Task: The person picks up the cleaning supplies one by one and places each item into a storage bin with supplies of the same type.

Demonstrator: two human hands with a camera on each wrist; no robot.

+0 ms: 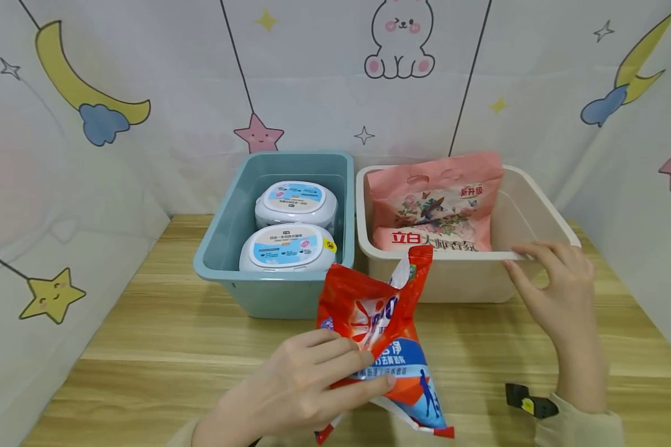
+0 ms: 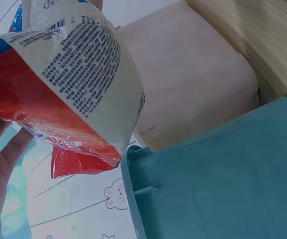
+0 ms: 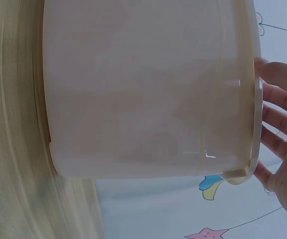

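In the head view my left hand (image 1: 307, 372) grips a red and blue bag of laundry detergent (image 1: 419, 391) in front of the two bins. The left wrist view shows the bag's white printed back (image 2: 88, 64), with fingers (image 2: 16, 144) at its edge. My right hand (image 1: 565, 285) pinches the front rim of the cream bin (image 1: 442, 279) near its right corner. The right wrist view has the thumb (image 3: 277, 74) on the outer side of that rim. Inside the cream bin stands a pink detergent bag (image 1: 442, 198), tilted against the back.
Left of the cream bin stands a teal bin (image 1: 209, 248), holding two white tubs (image 1: 287, 248) with blue labels. Both bins rest on a wood-grain table (image 1: 173, 347). A printed white curtain (image 1: 324, 81) hangs behind and at both sides. A black strap (image 1: 531, 403) lies by the right wrist.
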